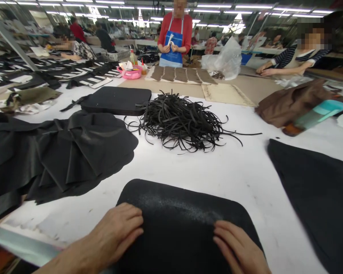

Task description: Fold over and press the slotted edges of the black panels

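A black panel [185, 198] with rounded corners lies in front of me, with a pale dusty band near its far edge. At its left side my left hand [118, 228] is closed, fingers and thumb drawn together on the black material. My right hand [237, 245] is closed in a similar way over the panel's right part, its fingertips against the dark surface. Whether the hands grip a separate layer there is hard to see, black against black. Beyond the panel sits a heap of thin black strips [185, 120].
Black cut pieces [60, 152] overlap at left, and a padded black slab [117, 99] lies behind them. A black sheet [317, 190], a teal-lidded bottle [314, 118] and brown fabric [291, 101] are at right. A pink basket [130, 73] stands farther back; people work around the table.
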`<act>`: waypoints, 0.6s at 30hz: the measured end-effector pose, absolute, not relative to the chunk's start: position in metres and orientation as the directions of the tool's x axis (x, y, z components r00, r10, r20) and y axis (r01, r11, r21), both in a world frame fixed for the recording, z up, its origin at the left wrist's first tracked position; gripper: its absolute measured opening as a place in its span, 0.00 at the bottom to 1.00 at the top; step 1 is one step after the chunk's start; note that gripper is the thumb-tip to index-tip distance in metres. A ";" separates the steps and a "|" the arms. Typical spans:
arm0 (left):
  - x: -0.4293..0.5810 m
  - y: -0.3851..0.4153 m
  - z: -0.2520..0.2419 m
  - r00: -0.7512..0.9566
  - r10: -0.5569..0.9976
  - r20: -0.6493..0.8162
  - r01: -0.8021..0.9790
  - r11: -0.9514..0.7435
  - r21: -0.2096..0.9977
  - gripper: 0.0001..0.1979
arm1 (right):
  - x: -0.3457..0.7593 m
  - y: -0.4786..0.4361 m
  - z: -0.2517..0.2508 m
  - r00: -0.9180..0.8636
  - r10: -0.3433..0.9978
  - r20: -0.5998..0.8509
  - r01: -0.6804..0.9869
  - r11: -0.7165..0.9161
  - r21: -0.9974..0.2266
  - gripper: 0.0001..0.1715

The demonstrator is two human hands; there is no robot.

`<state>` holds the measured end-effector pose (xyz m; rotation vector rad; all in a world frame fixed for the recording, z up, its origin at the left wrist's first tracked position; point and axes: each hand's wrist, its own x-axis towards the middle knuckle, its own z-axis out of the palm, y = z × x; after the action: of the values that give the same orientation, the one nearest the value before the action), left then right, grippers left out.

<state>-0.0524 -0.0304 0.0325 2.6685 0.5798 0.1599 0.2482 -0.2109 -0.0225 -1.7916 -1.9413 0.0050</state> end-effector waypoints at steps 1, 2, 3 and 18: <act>-0.038 -0.022 0.029 0.894 0.446 0.031 0.389 -0.810 0.439 0.09 | 0.246 -0.193 -0.016 0.049 0.941 0.336 0.940 0.070 -0.333 0.11; -0.024 -0.013 0.024 0.880 0.474 0.027 0.411 -0.788 0.458 0.10 | 0.244 -0.176 -0.012 0.097 0.948 0.302 0.942 0.011 -0.336 0.11; -0.009 -0.006 0.018 0.868 0.497 0.009 0.436 -0.769 0.467 0.10 | 0.241 -0.160 -0.010 0.124 0.959 0.254 0.943 -0.034 -0.332 0.12; 0.058 0.030 -0.015 0.881 0.443 -0.163 0.467 -0.769 0.436 0.17 | 0.243 -0.098 -0.007 0.053 0.987 -0.149 0.906 -0.110 -0.408 0.10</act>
<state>0.0585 0.0300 -0.0151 2.5756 0.6632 -0.0696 0.2425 -0.0981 -0.0069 -2.1202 -1.9459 0.5838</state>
